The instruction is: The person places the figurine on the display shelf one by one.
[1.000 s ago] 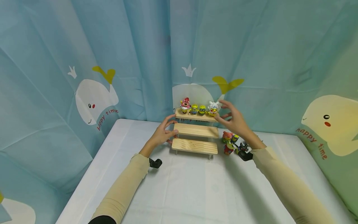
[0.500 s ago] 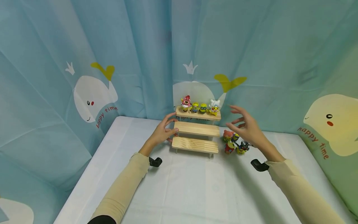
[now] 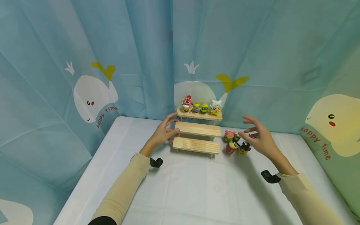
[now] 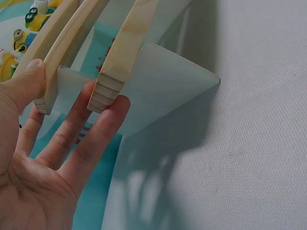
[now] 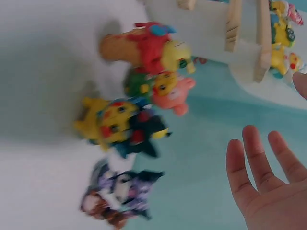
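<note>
- Clasping the left end of the stepped wooden rack [image 3: 197, 129] is our left hand [image 3: 161, 135]: thumb on the middle board, fingers around its end. We have it well apart from the loose figurines [image 3: 231, 148].
- Rack boards run left to right, long axis across our view. Four figurines stand on the top board [image 3: 199, 116].
- Loose ones are upright on the tabletop [image 3: 191, 187], near the rack's right end, bunched close: red [image 3: 231, 149], pink [image 3: 229, 135], yellow-and-black [image 3: 243, 149].
- Right hand [image 3: 262, 139] hovers beside and above that bunch, fingers apart, nothing in them. Our call: a pick hinges on the bunch lying left and below those fingers. Right hand is clearly the nearer.
- Left wrist view gives us what head hides: a fingertip [image 4: 121, 106] against the bottom board's end, plus a pale side panel [image 4: 165, 79] under it.
- Right wrist view gives us a purple-and-black figurine [image 5: 128, 190] and a brown one [image 5: 96, 203] past the bunch; in head view the right hand mostly covers that spot. Blurred, so we can't tell whether those two touch.
</note>
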`<state>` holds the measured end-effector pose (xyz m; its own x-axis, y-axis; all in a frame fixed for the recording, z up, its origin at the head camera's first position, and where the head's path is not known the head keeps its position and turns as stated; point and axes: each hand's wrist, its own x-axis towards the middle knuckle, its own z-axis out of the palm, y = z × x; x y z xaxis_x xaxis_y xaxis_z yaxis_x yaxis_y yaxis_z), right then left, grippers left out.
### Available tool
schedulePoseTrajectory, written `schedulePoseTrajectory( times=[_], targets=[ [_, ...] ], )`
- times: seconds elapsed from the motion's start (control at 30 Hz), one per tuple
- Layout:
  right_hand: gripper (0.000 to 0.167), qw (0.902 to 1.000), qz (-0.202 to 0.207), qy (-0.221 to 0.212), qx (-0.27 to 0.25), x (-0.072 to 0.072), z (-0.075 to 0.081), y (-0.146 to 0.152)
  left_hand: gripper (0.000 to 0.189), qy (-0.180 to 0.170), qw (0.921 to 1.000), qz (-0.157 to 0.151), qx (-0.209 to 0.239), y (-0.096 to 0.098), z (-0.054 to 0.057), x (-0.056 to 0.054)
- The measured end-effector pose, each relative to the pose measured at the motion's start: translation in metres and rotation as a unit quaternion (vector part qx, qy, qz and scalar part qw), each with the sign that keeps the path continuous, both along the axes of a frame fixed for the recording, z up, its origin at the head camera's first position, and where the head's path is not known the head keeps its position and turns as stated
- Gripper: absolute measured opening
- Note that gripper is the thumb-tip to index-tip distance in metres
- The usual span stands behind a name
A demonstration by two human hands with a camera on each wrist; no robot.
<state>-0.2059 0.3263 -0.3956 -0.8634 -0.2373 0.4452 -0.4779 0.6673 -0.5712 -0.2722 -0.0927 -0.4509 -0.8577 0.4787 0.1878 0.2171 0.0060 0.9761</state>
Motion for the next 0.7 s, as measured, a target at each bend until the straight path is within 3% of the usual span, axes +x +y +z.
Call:
schedulePoseTrajectory(
  times=[0.43, 0.63, 0.7],
  targets=[
    [0.055, 0.9992, -0.038, -0.011, 0.000, 0.026, -0.046, 0.037, 0.075, -0.002, 1.0000, 0.004, -0.006, 0.001, 0.001, 0.000],
    [0.051, 0.9989, -0.027, -0.038, -0.002, 0.030, -0.063, 0.045, 0.075, -0.006, 1.0000, 0.006, -0.004, 0.001, 0.000, 0.000],
    [0.052, 0.9986, -0.018, -0.049, -0.002, 0.029, -0.068, 0.047, 0.075, -0.004, 1.0000, 0.007, -0.003, 0.001, -0.006, -0.004]
  ],
)
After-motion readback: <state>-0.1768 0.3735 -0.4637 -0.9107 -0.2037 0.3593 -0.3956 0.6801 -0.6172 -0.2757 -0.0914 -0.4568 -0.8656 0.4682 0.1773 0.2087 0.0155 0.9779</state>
